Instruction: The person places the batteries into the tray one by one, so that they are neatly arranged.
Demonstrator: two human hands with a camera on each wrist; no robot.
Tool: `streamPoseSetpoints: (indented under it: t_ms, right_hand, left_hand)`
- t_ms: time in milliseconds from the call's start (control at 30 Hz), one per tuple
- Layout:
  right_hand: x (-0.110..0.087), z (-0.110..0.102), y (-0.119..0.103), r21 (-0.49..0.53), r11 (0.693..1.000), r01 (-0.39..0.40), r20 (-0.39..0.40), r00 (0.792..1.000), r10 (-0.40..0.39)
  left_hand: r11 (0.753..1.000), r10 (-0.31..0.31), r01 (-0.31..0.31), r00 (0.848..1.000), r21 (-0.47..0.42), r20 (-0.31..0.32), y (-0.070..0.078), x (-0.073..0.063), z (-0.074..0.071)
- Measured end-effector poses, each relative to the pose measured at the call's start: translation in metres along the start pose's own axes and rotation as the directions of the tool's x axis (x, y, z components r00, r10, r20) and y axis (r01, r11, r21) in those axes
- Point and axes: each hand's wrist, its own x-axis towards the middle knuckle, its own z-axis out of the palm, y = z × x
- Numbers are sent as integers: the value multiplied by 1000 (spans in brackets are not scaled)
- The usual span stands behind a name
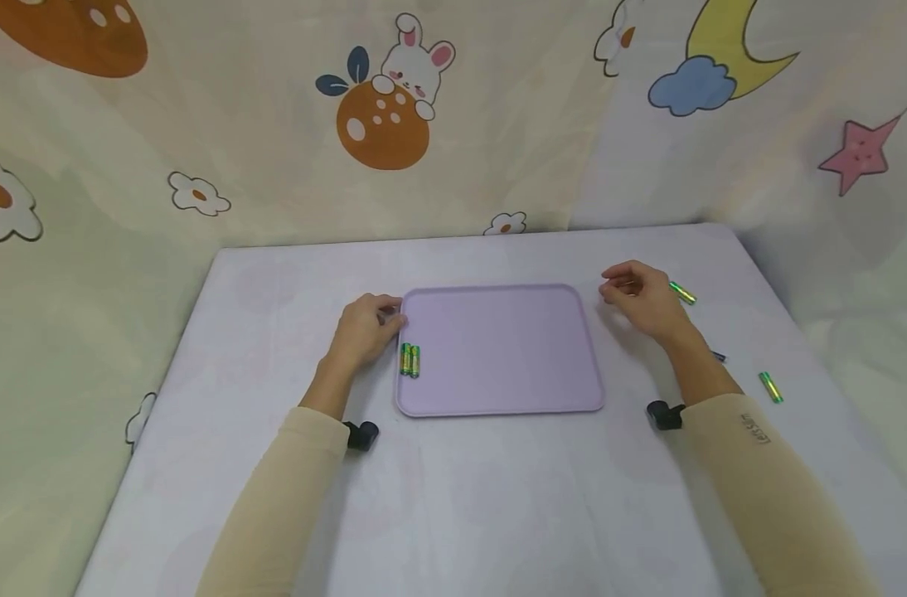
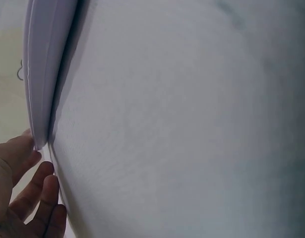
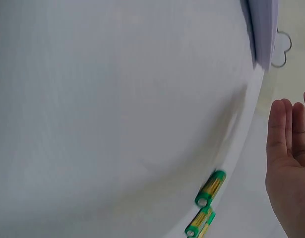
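Observation:
A lavender tray (image 1: 498,348) lies on the table, and my left hand (image 1: 366,330) holds its left rim near the far corner. In the left wrist view the thumb of that hand is at the end of the tray (image 2: 45,74), the other fingers bent just below. Two green-and-gold batteries (image 1: 409,361) lie side by side at the tray's left edge. Off the tray's right side hovers my right hand (image 1: 643,300), with nothing in its grasp; in the right wrist view its fingers (image 3: 277,124) are extended. A green battery (image 1: 682,292) lies just beyond this hand.
Another green battery (image 1: 771,387) lies on the table right of my right forearm. A small dark object (image 1: 719,356) shows partly from behind that forearm. Green batteries (image 3: 211,188) also appear low in the right wrist view. A patterned curtain (image 1: 274,124) hangs behind the white table (image 1: 498,497).

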Motion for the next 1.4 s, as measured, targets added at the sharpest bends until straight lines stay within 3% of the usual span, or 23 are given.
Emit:
streamPoseSetpoints:
  t_ms: [100, 333, 767, 1000, 1267, 1400]
  right_hand:
    - [1, -12, 4, -23, 999, -22, -26, 999, 22]
    - [4, -37, 13, -19, 999, -49, -165, 985, 46]
    - [9, -53, 35, -134, 974, -182, -230, 962, 148]
    - [0, -69, 54, -130, 929, -347, -212, 925, 315]
    - [0, -72, 73, -218, 870, -443, -219, 890, 399]
    - [1, -70, 79, -233, 865, -444, -211, 891, 401]
  left_hand:
    - [1000, -1, 1, 1000, -2, -1, 0, 1, 1]
    - [1000, 5, -5, 1000, 3, -4, -1, 3, 1]
    - [1000, -11, 11, 1000, 5, -8, -3, 1, -3]
    - [1000, 21, -21, 1000, -11, -2, 1, 5, 4]
    - [1000, 3, -3, 1000, 6, -4, 1, 4, 2]
    - [1000, 2, -2, 1000, 15, -3, -1, 2, 1]
